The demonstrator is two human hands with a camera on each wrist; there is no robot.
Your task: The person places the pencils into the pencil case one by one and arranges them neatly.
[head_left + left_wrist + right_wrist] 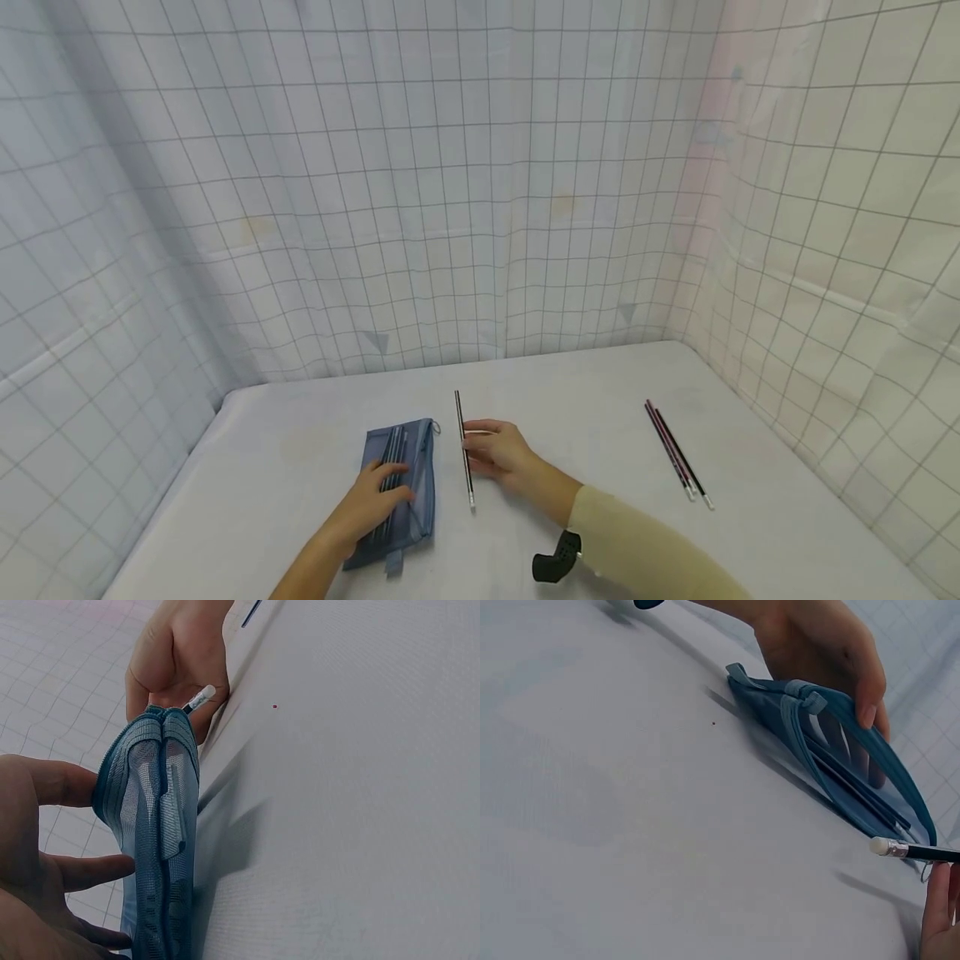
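A blue mesh zippered pencil case [422,492] lies on the table, several pencils showing through its mesh. My left hand [371,504] is over it, fingertips at the upper rim. In the right wrist view, the left hand [832,652] has one fingertip over the zipper edge, and the case's mouth [832,761] gapes. Just right of the case, my right hand [501,454] pinches a dark striped pencil [460,417], its white eraser end toward me. The eraser end [889,847] appears close to the case's far end in the right wrist view.
Several dark pencils [671,446] with white erasers lie together on the right side of the white table [585,400]. Grid-patterned curtains [450,208] enclose the back and sides. A black device [557,560] is by the right sleeve.
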